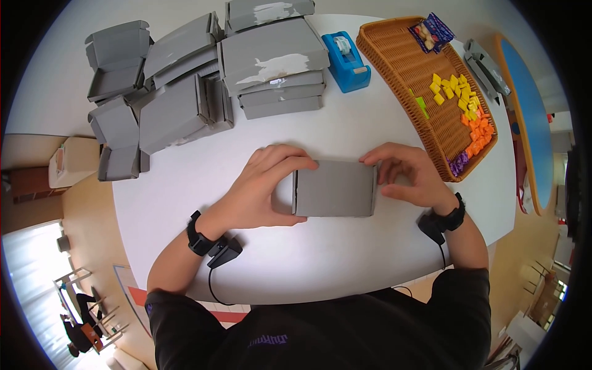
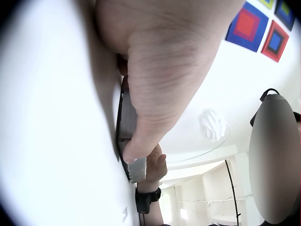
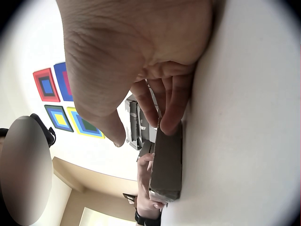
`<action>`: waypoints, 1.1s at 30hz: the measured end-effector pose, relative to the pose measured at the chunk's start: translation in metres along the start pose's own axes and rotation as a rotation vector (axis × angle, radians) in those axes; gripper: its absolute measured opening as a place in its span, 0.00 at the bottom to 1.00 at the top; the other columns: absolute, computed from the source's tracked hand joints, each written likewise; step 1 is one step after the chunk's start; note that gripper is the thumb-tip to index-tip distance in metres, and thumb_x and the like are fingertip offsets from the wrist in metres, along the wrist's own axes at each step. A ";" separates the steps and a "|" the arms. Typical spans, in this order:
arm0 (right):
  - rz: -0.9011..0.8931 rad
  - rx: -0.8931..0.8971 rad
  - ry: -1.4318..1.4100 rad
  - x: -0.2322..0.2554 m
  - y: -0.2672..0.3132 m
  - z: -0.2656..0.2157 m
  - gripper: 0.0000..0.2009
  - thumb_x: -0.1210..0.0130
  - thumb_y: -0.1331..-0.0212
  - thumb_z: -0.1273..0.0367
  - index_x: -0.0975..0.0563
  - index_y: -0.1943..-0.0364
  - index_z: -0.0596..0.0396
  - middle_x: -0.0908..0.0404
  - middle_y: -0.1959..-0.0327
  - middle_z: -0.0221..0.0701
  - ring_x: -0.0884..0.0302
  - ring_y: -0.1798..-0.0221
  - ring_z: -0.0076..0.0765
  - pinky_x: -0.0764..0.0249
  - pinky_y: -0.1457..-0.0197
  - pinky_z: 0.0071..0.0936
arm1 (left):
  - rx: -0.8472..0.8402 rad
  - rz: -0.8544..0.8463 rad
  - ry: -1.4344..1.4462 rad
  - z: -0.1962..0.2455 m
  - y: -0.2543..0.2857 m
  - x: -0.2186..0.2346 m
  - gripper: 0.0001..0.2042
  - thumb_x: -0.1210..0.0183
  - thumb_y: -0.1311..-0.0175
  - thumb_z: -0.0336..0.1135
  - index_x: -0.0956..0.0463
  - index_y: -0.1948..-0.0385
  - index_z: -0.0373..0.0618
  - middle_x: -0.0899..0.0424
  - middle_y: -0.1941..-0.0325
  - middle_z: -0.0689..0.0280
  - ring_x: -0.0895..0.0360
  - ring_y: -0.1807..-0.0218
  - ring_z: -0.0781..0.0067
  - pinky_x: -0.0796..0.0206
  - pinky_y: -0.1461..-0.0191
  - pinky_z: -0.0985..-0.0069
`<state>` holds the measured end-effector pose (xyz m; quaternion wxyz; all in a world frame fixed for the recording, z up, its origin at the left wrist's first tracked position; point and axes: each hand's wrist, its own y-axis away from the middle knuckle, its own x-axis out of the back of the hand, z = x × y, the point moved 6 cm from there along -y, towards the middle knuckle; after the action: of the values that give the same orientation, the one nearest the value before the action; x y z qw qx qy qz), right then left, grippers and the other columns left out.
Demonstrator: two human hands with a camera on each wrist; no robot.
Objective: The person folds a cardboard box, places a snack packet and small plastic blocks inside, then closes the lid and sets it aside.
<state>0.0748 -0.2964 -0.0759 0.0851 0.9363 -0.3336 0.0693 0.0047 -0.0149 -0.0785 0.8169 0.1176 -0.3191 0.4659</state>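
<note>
A small closed grey cardboard box (image 1: 336, 189) lies flat on the white table in front of the person. My left hand (image 1: 262, 185) grips its left end, index finger at the far corner and thumb at the near one. In the left wrist view the thumb (image 2: 136, 146) lies along the box's side. At the far right corner, fingertips of my right hand (image 1: 410, 172) touch the box, while that thumb stands away from it. The right wrist view shows those bent fingers (image 3: 171, 117) at the box's end (image 3: 167, 165).
Stacked grey boxes (image 1: 277, 55), some scuffed white, and open-lidded boxes (image 1: 120, 58) stand at the far left. Behind the box is a blue tape dispenser (image 1: 348, 61). A wicker basket (image 1: 394, 68) at right holds yellow, orange, green and purple pieces and a dark packet (image 1: 431, 32).
</note>
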 end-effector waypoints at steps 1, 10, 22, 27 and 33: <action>0.001 0.000 -0.001 0.000 0.000 0.000 0.25 0.25 0.39 0.73 0.16 0.36 0.52 0.14 0.40 0.30 0.11 0.54 0.25 0.16 0.53 0.22 | -0.002 0.001 0.001 0.000 0.000 0.000 0.45 0.14 0.61 0.42 0.22 0.32 0.54 0.22 0.29 0.62 0.28 0.26 0.51 0.42 0.21 0.57; -0.006 0.003 0.021 -0.001 0.000 0.000 0.24 0.26 0.38 0.74 0.17 0.37 0.53 0.14 0.40 0.29 0.11 0.52 0.24 0.17 0.51 0.22 | -0.004 0.006 -0.019 0.000 0.000 0.000 0.44 0.14 0.59 0.43 0.22 0.32 0.54 0.23 0.28 0.62 0.29 0.24 0.51 0.42 0.21 0.56; 0.003 0.008 0.030 0.000 0.000 0.001 0.24 0.25 0.37 0.71 0.17 0.36 0.52 0.14 0.41 0.28 0.11 0.53 0.24 0.17 0.52 0.21 | 0.001 0.000 -0.022 -0.001 -0.001 -0.001 0.44 0.14 0.60 0.42 0.22 0.32 0.53 0.22 0.29 0.62 0.28 0.25 0.51 0.42 0.22 0.57; 0.008 0.014 0.029 0.000 0.000 0.000 0.24 0.25 0.37 0.72 0.17 0.36 0.53 0.14 0.42 0.29 0.12 0.53 0.24 0.17 0.52 0.20 | 0.006 0.000 -0.010 -0.001 0.000 0.000 0.44 0.14 0.60 0.42 0.22 0.32 0.53 0.22 0.29 0.62 0.29 0.25 0.51 0.42 0.21 0.56; 0.004 -0.023 0.046 0.000 -0.001 -0.002 0.24 0.26 0.37 0.73 0.17 0.36 0.53 0.14 0.42 0.29 0.12 0.53 0.23 0.17 0.51 0.21 | -0.041 0.025 -0.021 0.002 -0.002 0.001 0.43 0.15 0.58 0.42 0.22 0.32 0.54 0.23 0.30 0.61 0.28 0.28 0.52 0.41 0.24 0.58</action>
<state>0.0753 -0.2954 -0.0740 0.1036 0.9327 -0.3342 0.0869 0.0060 -0.0156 -0.0764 0.8097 0.1018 -0.3386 0.4684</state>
